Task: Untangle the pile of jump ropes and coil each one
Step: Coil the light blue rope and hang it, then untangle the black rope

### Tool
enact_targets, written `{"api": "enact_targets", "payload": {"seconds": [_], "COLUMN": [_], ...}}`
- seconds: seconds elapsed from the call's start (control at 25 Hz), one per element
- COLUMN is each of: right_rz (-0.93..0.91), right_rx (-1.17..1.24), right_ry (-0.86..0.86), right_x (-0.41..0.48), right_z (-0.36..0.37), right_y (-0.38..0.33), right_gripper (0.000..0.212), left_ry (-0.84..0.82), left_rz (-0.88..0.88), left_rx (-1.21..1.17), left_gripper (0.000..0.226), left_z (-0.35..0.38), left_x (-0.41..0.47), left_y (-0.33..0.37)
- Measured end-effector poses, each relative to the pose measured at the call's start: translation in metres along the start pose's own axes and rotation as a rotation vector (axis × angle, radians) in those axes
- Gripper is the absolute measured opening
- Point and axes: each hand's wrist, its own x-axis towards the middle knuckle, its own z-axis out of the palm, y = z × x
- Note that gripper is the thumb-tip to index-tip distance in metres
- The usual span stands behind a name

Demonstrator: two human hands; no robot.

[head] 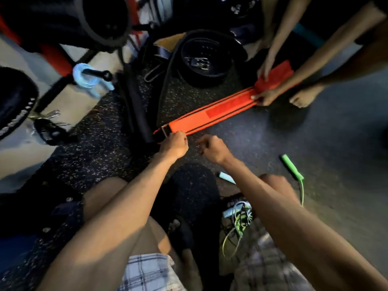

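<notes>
A tangle of green and pale blue jump ropes (pixel 238 219) lies on the floor by my right knee. One green handle (pixel 291 166) rests further right, its thin cord trailing down. A pale blue handle (pixel 227 177) pokes out under my right forearm. A coiled light blue rope (pixel 87 79) hangs at the upper left. My left hand (pixel 175 144) pinches the buckle end of a long orange belt (pixel 210 115). My right hand (pixel 213 149) is curled beside it, and I cannot make out anything in its fingers.
Another person's hands (pixel 264 95) hold the far end of the orange belt, a bare foot (pixel 304 97) beside them. A rolled black belt (pixel 204 57) and black straps sit behind it. Keys (pixel 45 118) lie at the left. Dark speckled rubber mat (pixel 100 148) covers the floor.
</notes>
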Motion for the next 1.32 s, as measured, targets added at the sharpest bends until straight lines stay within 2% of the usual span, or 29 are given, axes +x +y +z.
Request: {"api": "enact_targets", "payload": {"seconds": [0.28, 0.44, 0.76, 0.88, 1.04, 1.16, 1.32], "right_rz": [0.277, 0.434, 0.537, 0.501, 0.447, 0.413, 0.365], "right_rx": [0.048, 0.013, -0.094, -0.131, -0.095, -0.043, 0.032], "right_ry": [0.049, 0.149, 0.176, 0.162, 0.177, 0.236, 0.355], "right_x": [-0.032, -0.048, -0.079, -0.091, -0.106, -0.123, -0.149], "right_z": [0.002, 0.002, 0.021, 0.031, 0.023, 0.008, -0.029], "right_y": [0.119, 0.201, 0.301, 0.315, 0.307, 0.294, 0.266], "right_gripper": [0.031, 0.030, 0.032, 0.033, 0.029, 0.023, 0.021], "left_ry": [-0.183, -0.261, -0.285, -0.197, -0.202, -0.158, -0.147], "left_rz": [0.169, 0.286, 0.559, 0.580, 0.616, 0.706, 0.725], "left_rx": [0.106, 0.150, 0.331, 0.345, 0.062, -0.056, -0.047], "left_gripper": [0.019, 0.019, 0.051, 0.038, 0.013, 0.012, 0.011], "left_z": [0.125, 0.207, 0.319, 0.332, 0.314, 0.280, 0.237], "left_x": [0.020, 0.026, 0.023, 0.019, 0.000, -0.018, -0.043], "left_y": [0.064, 0.092, 0.104, 0.098, 0.099, 0.126, 0.168]}}
